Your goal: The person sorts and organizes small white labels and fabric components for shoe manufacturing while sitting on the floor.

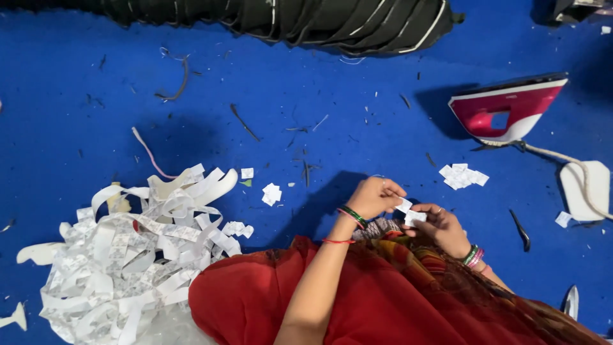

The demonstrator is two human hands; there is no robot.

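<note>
My left hand (375,197) and my right hand (442,227) meet over my lap, both pinching small white label pieces (410,212) between the fingertips. Bangles circle both wrists. A big heap of white printed label strips (134,255) lies at the left on the blue surface (268,108). A small stack of cut white labels (463,176) rests just beyond my right hand. More cut labels (272,194) lie loose left of my left hand.
A red and white clothes iron (507,110) stands at the right, its cord running to a white pad (590,188). Dark folded fabric (306,19) lies along the far edge. Black snips (521,231) sit near my right wrist. Thread scraps litter the surface.
</note>
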